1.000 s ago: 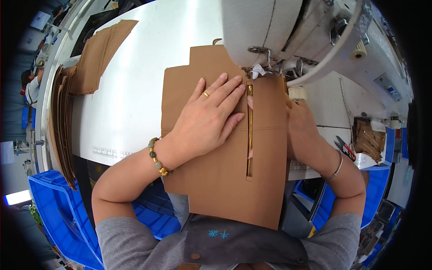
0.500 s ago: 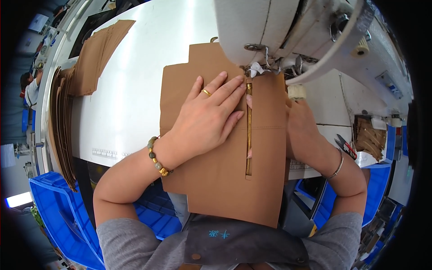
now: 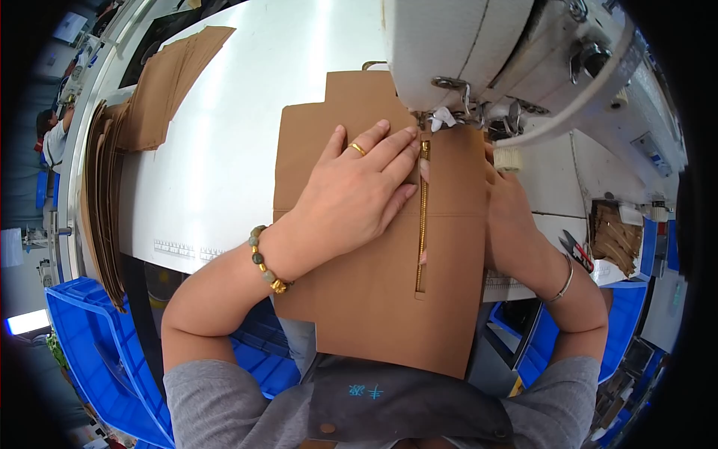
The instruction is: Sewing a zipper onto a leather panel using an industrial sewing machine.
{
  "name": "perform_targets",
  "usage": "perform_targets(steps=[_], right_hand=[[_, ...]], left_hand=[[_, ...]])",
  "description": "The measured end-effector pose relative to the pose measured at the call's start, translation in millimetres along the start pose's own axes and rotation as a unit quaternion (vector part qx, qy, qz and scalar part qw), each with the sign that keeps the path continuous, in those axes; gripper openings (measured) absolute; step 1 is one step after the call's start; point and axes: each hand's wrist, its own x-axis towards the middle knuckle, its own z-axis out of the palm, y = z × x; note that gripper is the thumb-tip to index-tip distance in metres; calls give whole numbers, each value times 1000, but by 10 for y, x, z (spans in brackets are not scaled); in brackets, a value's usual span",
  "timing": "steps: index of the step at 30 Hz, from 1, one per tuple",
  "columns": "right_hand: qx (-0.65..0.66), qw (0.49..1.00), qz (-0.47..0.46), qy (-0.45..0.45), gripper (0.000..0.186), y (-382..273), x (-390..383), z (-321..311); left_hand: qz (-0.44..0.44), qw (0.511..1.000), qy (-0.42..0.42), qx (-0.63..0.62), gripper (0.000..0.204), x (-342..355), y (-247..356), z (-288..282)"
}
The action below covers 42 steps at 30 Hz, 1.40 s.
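A flat brown panel (image 3: 374,292), perhaps leather or fabric, lies under the head of a white sewing machine (image 3: 460,52). A brass-toothed zipper (image 3: 423,217) shows through a long narrow slot in it. My left hand (image 3: 366,176) rests flat on the panel just left of the slot, fingers stretched toward the presser foot (image 3: 430,123). My right hand (image 3: 512,217) is at the panel's right edge, its fingers mostly hidden beneath it. Bits of fingertip show through the slot beside the zipper.
Stacks of brown pieces (image 3: 105,194) hang over the table's left edge, with more fanned behind (image 3: 176,82). Red-and-black snips (image 3: 577,251) and brown scraps (image 3: 615,236) lie at right. Blue bins (image 3: 97,352) stand below on both sides. Another person (image 3: 54,138) sits far left.
The panel, both hands and the sewing machine appear slightly farther right in the picture, as the view has shifted a little. My left hand stays flat beside the slot.
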Motion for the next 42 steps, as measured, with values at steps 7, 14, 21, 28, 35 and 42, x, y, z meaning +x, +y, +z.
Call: perform_targets(steps=[7,14,21,28,35,42], right_hand=[[66,997,-15,-33,66,57,-42,-16],[98,994,-3,-58,49,17,11,-204],[-4,980,186,77,16,128,-20,-463],[21,998,37,34,63,9,47,-30],[-12,999,35,17,72,29,37,-11],[-9,999,38,18,71,47,27,7]], left_hand=[[-1,1000,-6,0,51,5,-6,-18],[1,1000,-16,-1,54,7,-15,-34],[8,1000,-3,-4,57,5,-23,-24],[17,1000,5,-7,60,12,-37,-21],[21,1000,20,-6,58,34,-40,-6],[17,999,26,-8,58,51,-30,8]])
